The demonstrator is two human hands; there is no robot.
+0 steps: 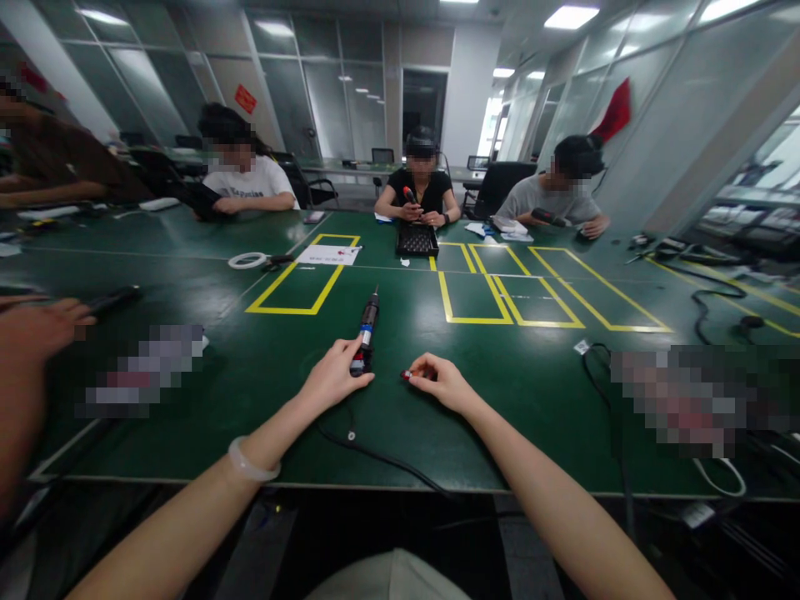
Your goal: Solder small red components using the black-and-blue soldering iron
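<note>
The left hand (334, 372) wraps the driver (370, 315), its bit pointing away over the table (281, 354). Just right of it, the right hand (442, 383) pinches a red piece (406, 376), which could slip from a loose pinch. Nearer, a cord (382, 456) runs to the table's edge; a snag could tug the driver, if they connect.

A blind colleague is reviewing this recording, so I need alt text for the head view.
A person's left hand holds a dark, screwdriver-like tool with a blue band, while the right hand pinches a small, partly red piece beside it. Beyond them, yellow outlines mark the green table, with people seated across it.
</note>
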